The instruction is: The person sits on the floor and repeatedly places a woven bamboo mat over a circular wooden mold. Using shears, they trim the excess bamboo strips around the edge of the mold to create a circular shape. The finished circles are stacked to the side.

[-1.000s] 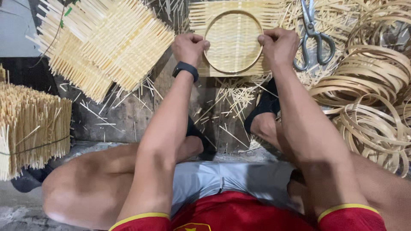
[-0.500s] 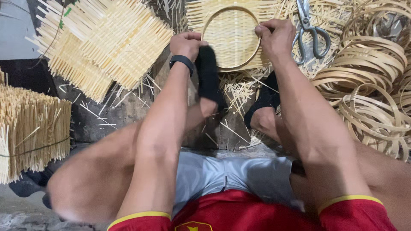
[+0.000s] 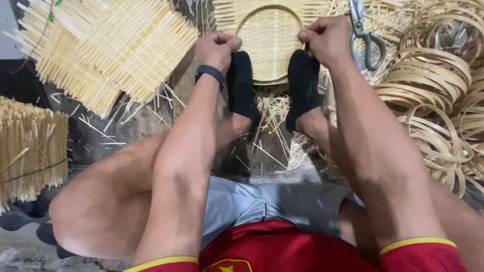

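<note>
Gripping the near rim of a round woven bamboo tray (image 3: 269,43), the left hand (image 3: 217,49) and right hand (image 3: 327,40) each close in a tight pinch on its hoop edge, while 2 black-socked feet (image 3: 242,85) press against the rim just below the hands, seemingly to brace it. Tray and feet sit at the top centre on the floor amid loose bamboo slivers (image 3: 272,108). Room is tight: woven square mats (image 3: 111,50) lie to the left, a bundle of sticks (image 3: 30,143) further left, scissors (image 3: 365,35) just beside the right hand, and coiled bamboo hoops (image 3: 433,95) crowd the right.
</note>
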